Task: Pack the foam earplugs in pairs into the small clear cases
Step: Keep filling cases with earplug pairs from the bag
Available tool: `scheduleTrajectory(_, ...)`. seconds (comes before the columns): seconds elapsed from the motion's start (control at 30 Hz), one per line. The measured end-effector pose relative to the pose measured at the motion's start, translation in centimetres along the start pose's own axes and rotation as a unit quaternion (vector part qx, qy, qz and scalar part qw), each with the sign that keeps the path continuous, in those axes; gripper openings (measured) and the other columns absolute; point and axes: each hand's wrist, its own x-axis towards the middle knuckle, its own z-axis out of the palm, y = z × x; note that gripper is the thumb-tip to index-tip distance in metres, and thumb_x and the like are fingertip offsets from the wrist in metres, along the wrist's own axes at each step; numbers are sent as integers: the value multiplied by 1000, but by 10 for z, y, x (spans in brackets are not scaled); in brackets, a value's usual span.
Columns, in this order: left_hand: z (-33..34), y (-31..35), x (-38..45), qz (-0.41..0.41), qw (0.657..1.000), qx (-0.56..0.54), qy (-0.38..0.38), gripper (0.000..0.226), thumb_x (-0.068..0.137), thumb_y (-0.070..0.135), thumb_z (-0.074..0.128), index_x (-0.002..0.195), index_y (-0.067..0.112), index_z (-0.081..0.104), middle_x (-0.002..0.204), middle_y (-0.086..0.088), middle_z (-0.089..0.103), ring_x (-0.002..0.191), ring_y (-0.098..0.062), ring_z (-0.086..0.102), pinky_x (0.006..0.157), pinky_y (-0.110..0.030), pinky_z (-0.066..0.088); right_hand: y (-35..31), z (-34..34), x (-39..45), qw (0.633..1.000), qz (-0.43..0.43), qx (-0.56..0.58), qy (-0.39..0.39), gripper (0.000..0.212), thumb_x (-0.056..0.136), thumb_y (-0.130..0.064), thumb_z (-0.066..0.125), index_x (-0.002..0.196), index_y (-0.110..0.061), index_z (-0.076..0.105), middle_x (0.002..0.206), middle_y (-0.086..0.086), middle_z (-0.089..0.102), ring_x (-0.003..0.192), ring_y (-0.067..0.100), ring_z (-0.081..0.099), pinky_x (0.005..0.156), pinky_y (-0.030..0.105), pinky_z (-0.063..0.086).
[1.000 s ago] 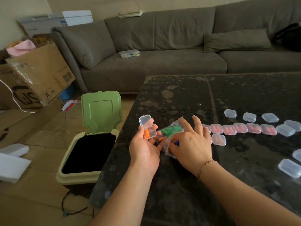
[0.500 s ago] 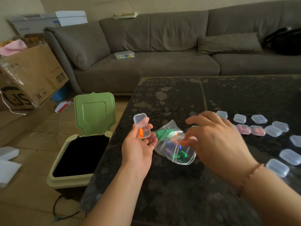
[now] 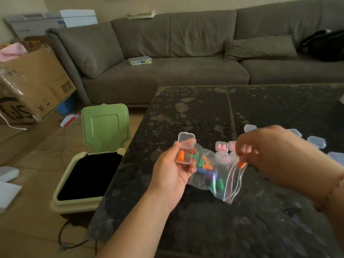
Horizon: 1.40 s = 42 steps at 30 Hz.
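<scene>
Cardboard box [image 3: 35, 84]: far left of the dark table, tilted, pink cloth showing behind its top edge.
Green-lidded bin [image 3: 93, 164]: on the floor against the dark table's [image 3: 223, 229] left edge, lid [image 3: 105, 127] standing upright, black inside.
Left hand [image 3: 172, 174]: over the table's left part, palm up, fingers and thumb curled round an open clear case [image 3: 184, 152].
Open clear case: lid hinged upward, one orange earplug [image 3: 180, 156] lying in its base (the only plug visible in it).
Zip bag [image 3: 214, 174]: clear plastic, between the two hands, just right of the held case; its mouth end points right and down. Loose green, orange, blue and purple earplugs show inside; whether it rests on the table or hangs I cannot tell.
Right hand [image 3: 268, 151]: right of the bag, blurred, fingertips pinching a second orange earplug [image 3: 242, 164] at the bag's mouth.
Filled cases [image 3: 221, 146]: on the table beyond the bag, closed, pink plugs inside, partly hidden by the right hand.
Other small cases [image 3: 316, 141]: on the table beyond the right hand; contents too blurred to tell.
Sofa [image 3: 186, 53]: grey, behind the table, a clear container [image 3: 140, 60] on its seat.
</scene>
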Motion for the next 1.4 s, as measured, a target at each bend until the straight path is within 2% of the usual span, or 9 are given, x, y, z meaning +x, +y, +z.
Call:
scheduleTrajectory(0.13,1,-1,-1,-7,1000,-5,-14,37,103,30,47,119,5,69,92,-10,65,66,-14,56,58,-22,48,24,-4,-1,992,-17,97,81,39,78,-15,77,68,-43,52,70,-19,62,71,-1,58,63,14,40)
scheduleTrajectory(0.3,7,-8,-6,-27,996,-35,-74,37,98,31,50,116,5,71,86,-11,68,63,-16,57,59,-25,48,-1,8,0,935,-98,319,118,39,76,-4,78,85,-40,69,80,-18,72,77,-4,67,71,8,48)
scheduleTrajectory(0.47,9,-15,-11,-49,987,-84,-128,44,92,33,54,124,4,63,90,-12,67,68,-18,60,67,-29,49,-21,24,3,924,-109,336,143,32,77,-3,76,94,-29,73,80,-17,72,79,-6,66,70,6,46)
scheduleTrajectory(0.57,11,-17,-17,-36,986,-79,-142,39,86,32,58,115,8,68,97,-11,71,74,-16,67,78,-30,50,-30,29,2,922,-85,351,144,28,78,-6,77,94,-28,74,81,-18,71,79,-8,65,73,8,49)
scheduleTrajectory(0.77,11,-17,-24,-29,984,-51,-165,43,86,33,58,123,13,66,126,-11,69,119,-22,65,116,-46,35,-41,34,-1,948,-66,264,164,21,76,-13,78,90,-27,75,76,-24,61,78,-7,59,72,1,40)
scheduleTrajectory(0.93,9,-14,-22,-36,984,-54,-166,44,88,30,61,128,12,65,125,-13,69,116,-25,66,114,-48,39,-42,40,2,949,-38,236,203,25,76,-13,80,95,-24,70,92,-9,56,71,2,57,80,7,43)
scheduleTrajectory(1.1,8,-11,-21,-35,984,-27,-174,49,79,31,70,125,15,67,113,-7,73,89,-16,73,82,-29,54,-36,37,5,955,-10,272,120,53,78,-16,78,118,-38,53,91,-19,58,76,0,61,61,5,48)
scheduleTrajectory(1.17,6,-12,-20,-33,984,-11,-177,49,79,32,73,125,15,67,111,-7,73,87,-15,73,79,-27,54,-33,37,5,950,-2,293,106,58,77,-16,78,122,-40,50,88,-18,58,74,0,61,59,6,48)
scheduleTrajectory(1.4,1,-4,-14,-78,982,18,-170,46,101,39,41,121,7,68,108,-12,73,88,-20,73,87,-35,53,-23,38,6,963,-38,247,101,20,83,-29,73,97,-43,68,91,-17,60,74,1,58,61,12,44)
